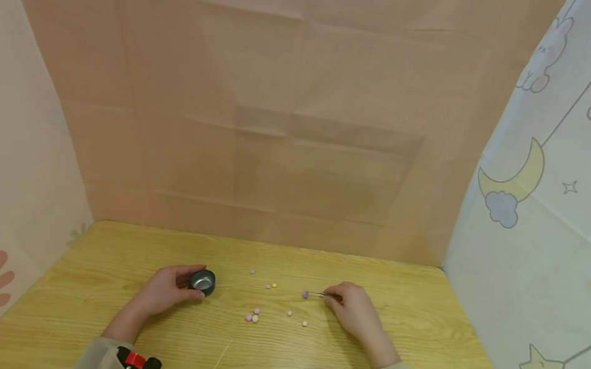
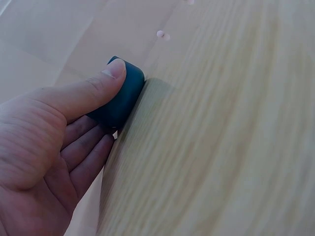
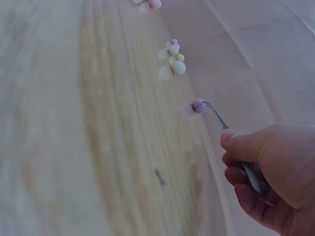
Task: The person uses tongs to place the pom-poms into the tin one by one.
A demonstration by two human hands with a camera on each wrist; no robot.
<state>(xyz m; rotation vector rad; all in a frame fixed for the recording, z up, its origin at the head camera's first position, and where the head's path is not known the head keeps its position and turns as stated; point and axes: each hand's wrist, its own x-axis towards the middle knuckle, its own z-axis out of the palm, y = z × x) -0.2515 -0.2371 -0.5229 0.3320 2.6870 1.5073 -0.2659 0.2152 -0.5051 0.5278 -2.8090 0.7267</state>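
Observation:
On the left of the table, my left hand (image 1: 164, 292) grips a small round dark teal cup (image 1: 203, 282) with a shiny metallic inside, thumb on one side and fingers on the other. In the left wrist view the cup (image 2: 125, 96) is right at the tabletop. Over on the right, my right hand (image 1: 357, 312) pinches metal tweezers (image 1: 318, 294) that point left. Their tips meet a small purple ball (image 1: 305, 295); in the right wrist view the curved tips touch the ball (image 3: 199, 105) close over the wood.
Between the hands lie several small balls: a cluster with a pink ball (image 1: 257, 311), two pale ones including a cream ball (image 1: 305, 324), a yellow ball (image 1: 274, 285) beside a pinkish one, and a lilac ball (image 1: 252, 272) farther back. Fabric walls border the wooden table (image 1: 259, 362).

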